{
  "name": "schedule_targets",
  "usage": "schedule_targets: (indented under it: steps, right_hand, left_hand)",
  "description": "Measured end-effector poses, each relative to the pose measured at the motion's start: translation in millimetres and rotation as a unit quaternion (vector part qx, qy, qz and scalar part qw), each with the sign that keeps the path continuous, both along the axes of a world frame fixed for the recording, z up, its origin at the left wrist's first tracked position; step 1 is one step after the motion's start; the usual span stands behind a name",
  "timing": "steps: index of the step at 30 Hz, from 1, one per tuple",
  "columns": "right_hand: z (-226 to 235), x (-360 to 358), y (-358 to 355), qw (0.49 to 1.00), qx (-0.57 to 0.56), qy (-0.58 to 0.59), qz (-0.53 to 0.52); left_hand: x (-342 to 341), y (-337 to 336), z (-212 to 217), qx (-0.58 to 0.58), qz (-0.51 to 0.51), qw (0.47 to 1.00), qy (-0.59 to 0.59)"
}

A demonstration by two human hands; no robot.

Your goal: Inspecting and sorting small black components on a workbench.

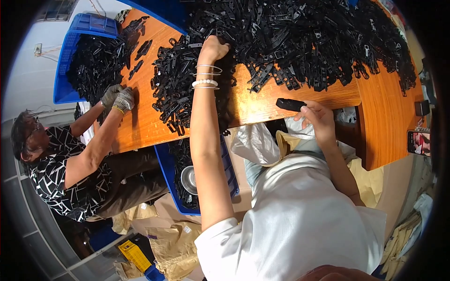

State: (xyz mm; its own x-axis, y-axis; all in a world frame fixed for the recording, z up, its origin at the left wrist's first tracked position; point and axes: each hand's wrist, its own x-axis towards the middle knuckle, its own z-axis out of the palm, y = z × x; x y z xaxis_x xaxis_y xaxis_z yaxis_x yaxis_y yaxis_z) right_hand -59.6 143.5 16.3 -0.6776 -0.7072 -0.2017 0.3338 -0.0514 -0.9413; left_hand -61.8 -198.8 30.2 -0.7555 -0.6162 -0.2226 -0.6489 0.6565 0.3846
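Note:
My left hand (215,48) reaches far over the table to the black pieces. Its fingers are curled, and whatever they may hold is hidden. Several bracelets ring that wrist. Close to the table's front edge, my right hand (318,120) grips a flat, elongated black plastic piece (290,104) by one end, between thumb and fingers. A big heap of similar black plastic pieces (300,51) covers the back of the table. A smaller heap of them (176,89) lies left of my left forearm.
A co-worker's gloved hands (117,98) rest at the left side of the wooden table (140,112). Blue crates of black pieces stand at the far left (61,77) and below the front edge (206,211); the lower one holds a metal bowl (188,180). A phone (418,142) is at right.

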Motion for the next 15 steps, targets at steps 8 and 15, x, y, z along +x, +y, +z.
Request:
schedule_targets:
  steps: [8, 15]
  right_hand:
    - [-2, 8, 0, 0.999, 0.001, 0.012, 0.035]
    - [-14, 6, 1, 0.999, 0.025, 0.011, 0.037]
  left_hand:
    - [0, 40, 11, -0.167, 0.049, 0.985, 0.009]
    - [34, 54, 45, -0.144, 0.010, 0.989, 0.001]
